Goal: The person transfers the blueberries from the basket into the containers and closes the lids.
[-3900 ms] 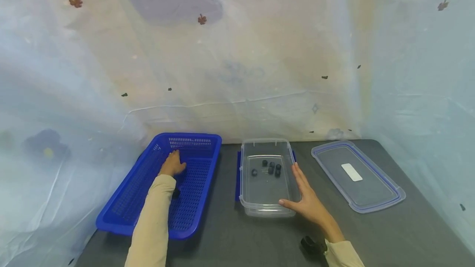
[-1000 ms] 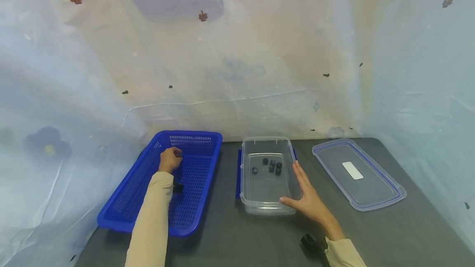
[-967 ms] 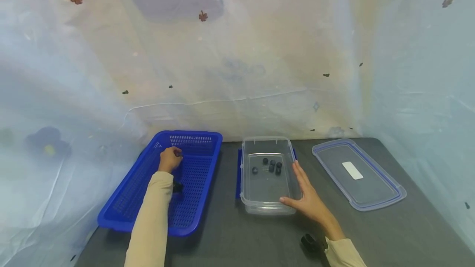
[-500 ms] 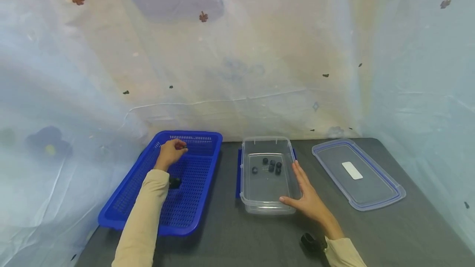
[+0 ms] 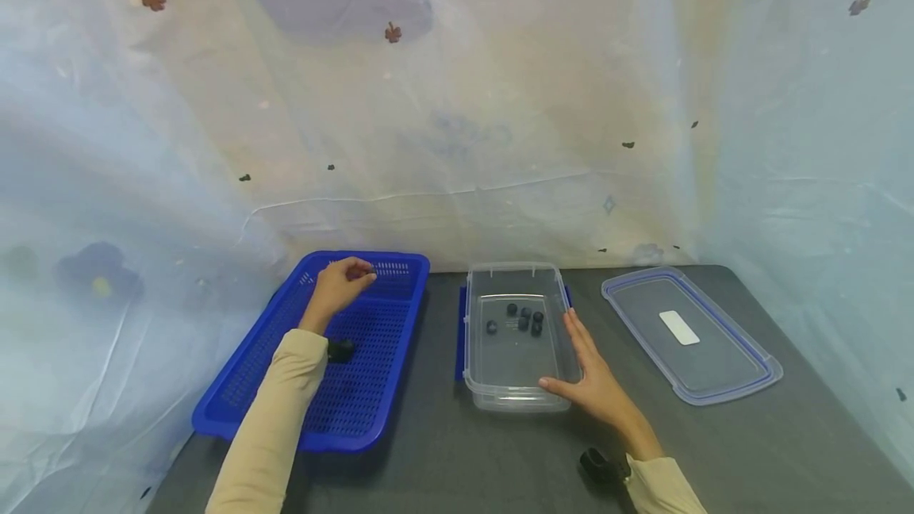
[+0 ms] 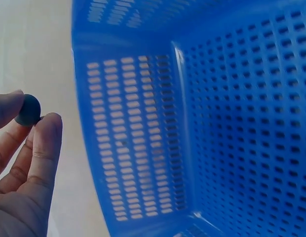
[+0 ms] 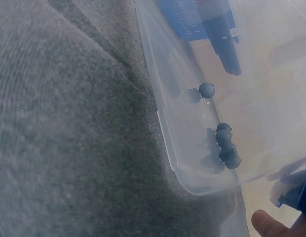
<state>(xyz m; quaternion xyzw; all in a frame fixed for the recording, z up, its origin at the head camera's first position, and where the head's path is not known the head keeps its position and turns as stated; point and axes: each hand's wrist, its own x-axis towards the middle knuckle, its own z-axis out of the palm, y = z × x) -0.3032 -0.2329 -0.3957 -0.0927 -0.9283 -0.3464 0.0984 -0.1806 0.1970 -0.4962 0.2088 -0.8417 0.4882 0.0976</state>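
My left hand (image 5: 339, 289) is over the far end of the blue perforated basket (image 5: 371, 371). In the left wrist view, the thumb and fingers pinch a small dark round ball (image 6: 28, 109), apart from the basket wall. My right hand (image 5: 600, 387) lies along the right side of the clear plastic container (image 5: 500, 383), fingers straight and thumb at its near corner. Inside that container sit several similar dark balls (image 5: 524, 323); in the right wrist view a lone ball (image 7: 207, 90) lies apart from a cluster (image 7: 226, 145).
The container's clear lid (image 5: 714, 363), with a blue seal and a white label (image 5: 678, 327), lies on the grey tabletop (image 5: 428, 458) at the right. Blue latches hang at the container's sides. A pale patterned sheet (image 5: 457, 141) hangs behind the table.
My left hand, first reaching down into the basket with spread fingers, has taken a dark ball and risen up and right toward the far rim. The right hand has stayed in place.
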